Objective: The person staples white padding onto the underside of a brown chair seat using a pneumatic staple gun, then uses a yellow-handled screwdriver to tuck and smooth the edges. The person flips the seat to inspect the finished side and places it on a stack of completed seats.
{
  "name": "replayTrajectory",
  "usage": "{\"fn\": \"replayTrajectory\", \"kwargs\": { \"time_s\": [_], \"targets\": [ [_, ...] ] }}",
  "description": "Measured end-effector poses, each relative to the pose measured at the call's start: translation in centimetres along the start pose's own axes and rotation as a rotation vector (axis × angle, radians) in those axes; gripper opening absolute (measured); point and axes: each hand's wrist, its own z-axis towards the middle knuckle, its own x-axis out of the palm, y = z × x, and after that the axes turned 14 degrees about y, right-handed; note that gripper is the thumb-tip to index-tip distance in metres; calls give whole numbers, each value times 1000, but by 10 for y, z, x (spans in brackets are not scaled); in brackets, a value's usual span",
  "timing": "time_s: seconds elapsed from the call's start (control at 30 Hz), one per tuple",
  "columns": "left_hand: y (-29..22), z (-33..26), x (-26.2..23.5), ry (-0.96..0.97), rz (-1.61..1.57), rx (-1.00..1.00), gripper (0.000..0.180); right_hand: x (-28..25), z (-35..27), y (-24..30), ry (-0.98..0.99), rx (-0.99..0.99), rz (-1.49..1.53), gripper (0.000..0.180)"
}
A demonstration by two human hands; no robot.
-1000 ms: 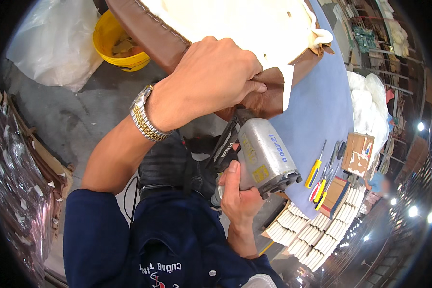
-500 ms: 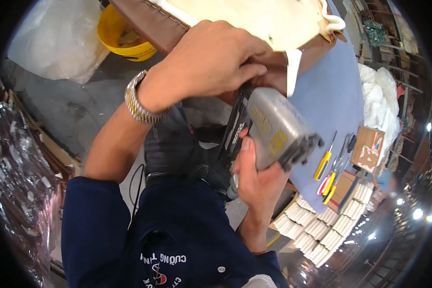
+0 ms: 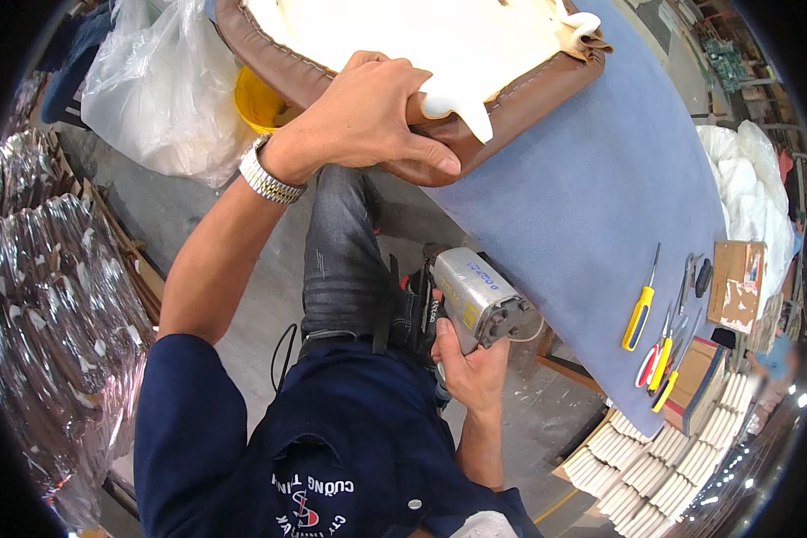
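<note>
An upholstered seat panel [image 3: 533,100] with a stapled brown leather border lies at the top, its cream underside [image 3: 368,27] facing up. My left hand [image 3: 363,117] grips the near corner of its border, thumb along the outer side and fingers over the top. A white strip [image 3: 466,112] sticks out beside those fingers. My right hand [image 3: 473,372] is wrapped round the handle of a grey pneumatic staple gun [image 3: 480,296]. The gun is held low near my waist, beside the table edge and apart from the panel. Its nose is partly hidden.
The panel rests on a blue-covered table [image 3: 583,197]. Screwdrivers [image 3: 638,318] and other hand tools lie on its right side near a cardboard box [image 3: 735,287]. A yellow bucket [image 3: 258,103], a clear plastic bag [image 3: 166,99] and plastic-wrapped brown pieces [image 3: 63,296] stand on the left.
My right hand has lowered the staple gun away from the panel's corner toward my waist. My left hand stays at the corner, its thumb now stretched along the leather.
</note>
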Motion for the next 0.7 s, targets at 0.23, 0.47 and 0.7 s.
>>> {"fn": "replayTrajectory", "kwargs": {
  "time_s": [0.23, 0.47, 0.7],
  "targets": [
    [27, 7, 50, -559, -54, 210, 48, 0, 13, 8, -117, -240, 24, 50],
    [18, 9, 48, -540, 57, 100, 40, 14, 36, 39, -225, -183, 227, 24],
    [15, 17, 48, -519, -26, -41, 45, 16, 52, 25, -103, -279, -164, 51]
  ]
}}
